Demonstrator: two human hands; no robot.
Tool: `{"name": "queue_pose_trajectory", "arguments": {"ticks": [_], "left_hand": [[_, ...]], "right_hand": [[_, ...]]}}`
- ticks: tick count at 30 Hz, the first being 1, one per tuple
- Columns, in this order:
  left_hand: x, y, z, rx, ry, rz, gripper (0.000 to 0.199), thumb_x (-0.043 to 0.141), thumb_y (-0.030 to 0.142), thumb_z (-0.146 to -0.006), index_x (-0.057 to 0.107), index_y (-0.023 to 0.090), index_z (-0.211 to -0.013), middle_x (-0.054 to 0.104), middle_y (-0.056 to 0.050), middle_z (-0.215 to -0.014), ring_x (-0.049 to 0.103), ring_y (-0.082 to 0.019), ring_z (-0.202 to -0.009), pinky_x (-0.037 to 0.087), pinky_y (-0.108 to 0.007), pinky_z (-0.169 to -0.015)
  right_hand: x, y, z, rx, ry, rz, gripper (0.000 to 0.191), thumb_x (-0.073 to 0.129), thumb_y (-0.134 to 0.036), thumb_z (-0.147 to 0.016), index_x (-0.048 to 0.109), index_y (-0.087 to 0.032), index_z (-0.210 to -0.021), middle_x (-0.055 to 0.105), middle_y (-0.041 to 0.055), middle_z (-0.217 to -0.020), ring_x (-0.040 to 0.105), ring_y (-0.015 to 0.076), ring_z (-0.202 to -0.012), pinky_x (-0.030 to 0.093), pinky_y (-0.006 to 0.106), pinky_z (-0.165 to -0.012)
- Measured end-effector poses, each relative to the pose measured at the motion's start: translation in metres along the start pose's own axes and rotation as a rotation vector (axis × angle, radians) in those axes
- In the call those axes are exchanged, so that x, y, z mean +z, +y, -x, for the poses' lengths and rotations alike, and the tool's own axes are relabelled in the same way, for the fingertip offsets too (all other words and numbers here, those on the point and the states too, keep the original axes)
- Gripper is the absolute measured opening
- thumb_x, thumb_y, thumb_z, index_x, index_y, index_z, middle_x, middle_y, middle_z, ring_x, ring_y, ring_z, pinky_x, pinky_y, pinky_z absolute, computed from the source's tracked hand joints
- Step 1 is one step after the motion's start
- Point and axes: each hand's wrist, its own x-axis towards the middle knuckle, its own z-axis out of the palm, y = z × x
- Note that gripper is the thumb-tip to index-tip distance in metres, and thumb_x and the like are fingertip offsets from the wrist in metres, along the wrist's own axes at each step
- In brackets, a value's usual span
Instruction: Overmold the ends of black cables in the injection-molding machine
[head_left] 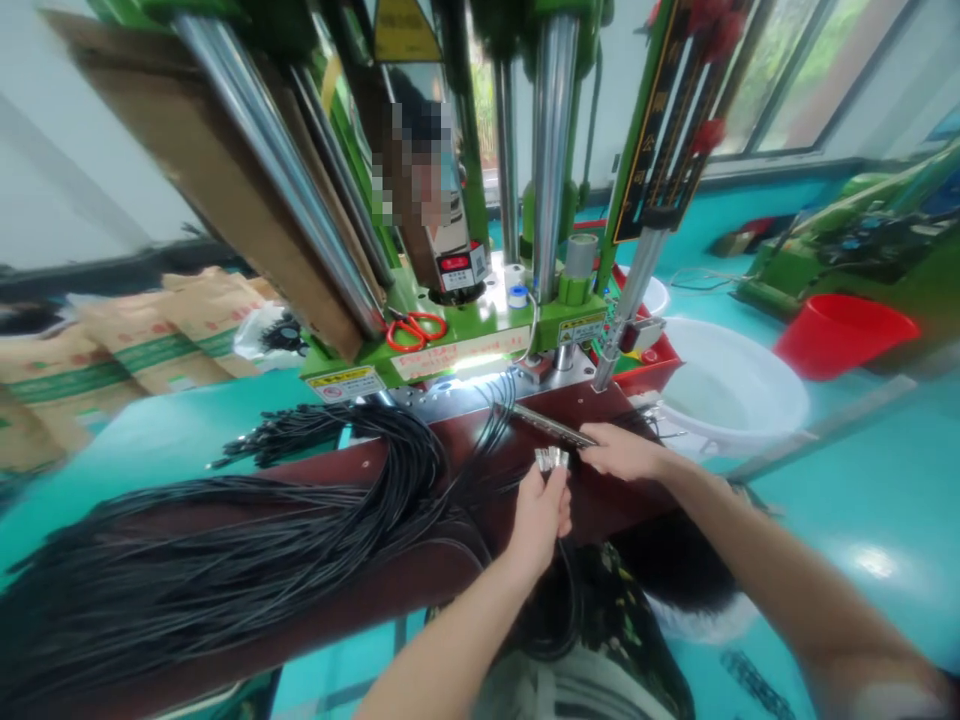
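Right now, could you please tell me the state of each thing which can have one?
Left hand: closed on the shiny-ended bunch.
Right hand: closed on the near end of the metal bar.
Shiny-ended bunch: gripped, ends pointing up.
Metal bar: held.
Black cables: loosely bundled along the brown table.
Scissors: lying on the green press plate; blades unclear.
White basin: upright, open-topped.

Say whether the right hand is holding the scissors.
No, the right hand grips a metal bar, while the scissors are on the green press.
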Motion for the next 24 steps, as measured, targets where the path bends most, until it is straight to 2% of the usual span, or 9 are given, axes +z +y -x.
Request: {"name": "queue_pose_trajectory", "arguments": {"ticks": [3, 5, 7, 10, 16, 24], "left_hand": [[0.004, -0.002, -0.001, -0.005, -0.007, -0.076, 0.045, 0.066, 0.053, -0.063, 0.04, 0.019, -0.076, 0.03, 0.012, -0.044, 0.023, -0.001, -0.032, 0.017, -0.014, -0.032], [0.007, -0.005, -0.002, 0.003, -0.019, -0.133, 0.042, 0.068, 0.05, -0.062, 0.043, 0.018, -0.073, 0.033, 0.011, -0.044, 0.025, -0.001, -0.032, 0.017, -0.014, -0.032], [0.011, -0.009, -0.004, 0.009, -0.037, -0.173, 0.04, 0.069, 0.047, -0.061, 0.045, 0.017, -0.07, 0.034, 0.01, -0.044, 0.026, -0.001, -0.033, 0.017, -0.015, -0.032], [0.016, -0.012, -0.006, 0.015, -0.036, -0.196, 0.037, 0.07, 0.043, -0.06, 0.048, 0.015, -0.068, 0.036, 0.009, -0.044, 0.028, -0.002, -0.035, 0.017, -0.015, -0.033], [0.017, -0.012, -0.009, 0.044, -0.001, -0.22, 0.034, 0.069, 0.043, -0.061, 0.05, 0.015, -0.068, 0.038, 0.008, -0.045, 0.031, -0.003, -0.037, 0.019, -0.016, -0.034], [0.01, -0.022, -0.011, 0.122, -0.023, -0.299, 0.032, 0.062, 0.045, -0.068, 0.048, 0.016, -0.069, 0.038, 0.008, -0.044, 0.031, -0.003, -0.034, 0.024, -0.016, -0.034]], "right_hand": [[0.024, 0.016, 0.022, 0.082, 0.086, -0.6, 0.007, 0.047, -0.026, -0.078, 0.045, -0.019, -0.077, 0.039, -0.0089, -0.047, 0.027, 0.005, -0.027, 0.016, 0.017, -0.027], [0.038, 0.022, 0.031, 0.047, 0.185, -0.831, 0.02, 0.048, -0.039, -0.082, 0.048, -0.019, -0.079, 0.04, -0.0089, -0.045, 0.024, 0.0038, -0.026, 0.012, 0.016, -0.027], [0.047, 0.024, 0.035, 0.019, 0.268, -0.941, 0.032, 0.044, -0.049, -0.084, 0.051, -0.018, -0.083, 0.04, -0.0081, -0.043, 0.023, 0.0038, -0.026, 0.011, 0.016, -0.027], [0.051, 0.022, 0.037, -0.005, 0.322, -0.98, 0.036, 0.043, -0.05, -0.085, 0.055, -0.016, -0.092, 0.04, -0.0073, -0.04, 0.024, 0.0044, -0.026, 0.013, 0.015, -0.027], [0.049, 0.022, 0.037, -0.016, 0.334, -1.038, 0.043, 0.05, -0.048, -0.082, 0.055, -0.015, -0.109, 0.046, -0.0052, -0.047, 0.025, 0.0038, -0.028, 0.016, 0.015, -0.026], [0.056, 0.015, 0.043, -0.014, 0.429, -0.803, 0.052, 0.05, -0.049, -0.082, 0.053, -0.015, -0.121, 0.055, 0.0013, -0.065, 0.037, 0.0055, -0.04, 0.027, 0.016, -0.031]]}}
